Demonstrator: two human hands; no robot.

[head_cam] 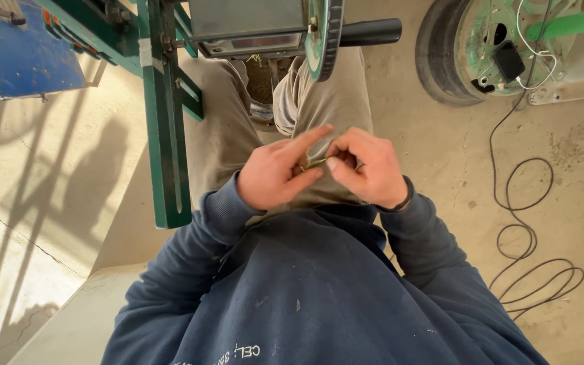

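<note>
We are looking down at our two hands, held close together over our lap in tan trousers (224, 128). Our left hand (275, 172) and our right hand (366, 169) are both pinching a small thin yellowish-green piece (315, 162); it is too small for us to tell what it is made of. The piece is sitting right between the two hands, touching the fingertips of both. Its long way is running side to side, from one hand to the other, so neither hand is nearer. Both hands are closed narrow around it, with the left pointer finger sticking out over the top. A green metal frame (167, 135) is standing just left of our knees. A black cable (528, 243) is lying coiled on the sandy concrete floor (441, 155), well apart at its right edge.
</note>
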